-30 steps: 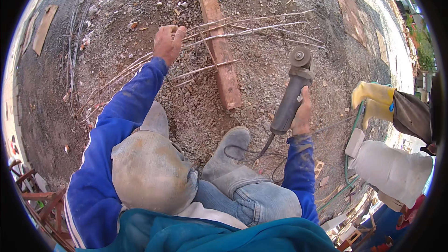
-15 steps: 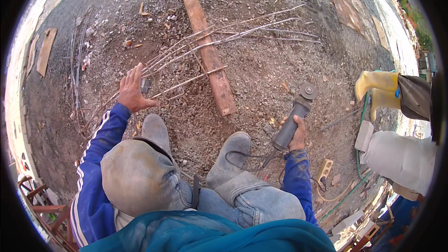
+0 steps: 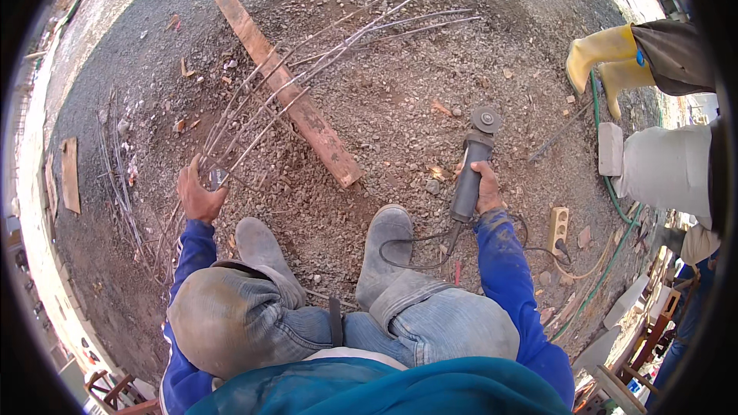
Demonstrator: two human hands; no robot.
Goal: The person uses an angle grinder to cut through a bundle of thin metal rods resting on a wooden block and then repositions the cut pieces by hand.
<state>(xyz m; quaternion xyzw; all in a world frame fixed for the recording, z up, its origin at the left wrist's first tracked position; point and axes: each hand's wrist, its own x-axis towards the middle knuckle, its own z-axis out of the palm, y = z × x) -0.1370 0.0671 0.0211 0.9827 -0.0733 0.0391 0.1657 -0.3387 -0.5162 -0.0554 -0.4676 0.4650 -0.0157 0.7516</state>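
My right hand (image 3: 486, 187) is wrapped round the dark grey body of an angle grinder (image 3: 467, 184). Its round disc points away from me, and its cord trails back beside my boot. My left hand (image 3: 201, 194) is low over the near ends of several thin metal rods (image 3: 338, 50), with thumb and fingers apart. A small dark block (image 3: 217, 178) shows between the thumb and fingers; whether the hand touches it or a rod I cannot tell. The rods lie across a reddish-brown wooden plank (image 3: 319, 138) on the gravel.
My grey boots (image 3: 388, 242) stand on the gravel, behind the plank's near end. At right are a person's yellow boots (image 3: 603, 54), a pale block (image 3: 610, 150), a green hose (image 3: 615, 196) and a power strip (image 3: 559, 227). More thin rods (image 3: 119, 177) lie at left.
My view has turned, so the plank and rods appear further left and more slanted. My left hand has come down nearer the rod ends. The grinder stays in my right hand.
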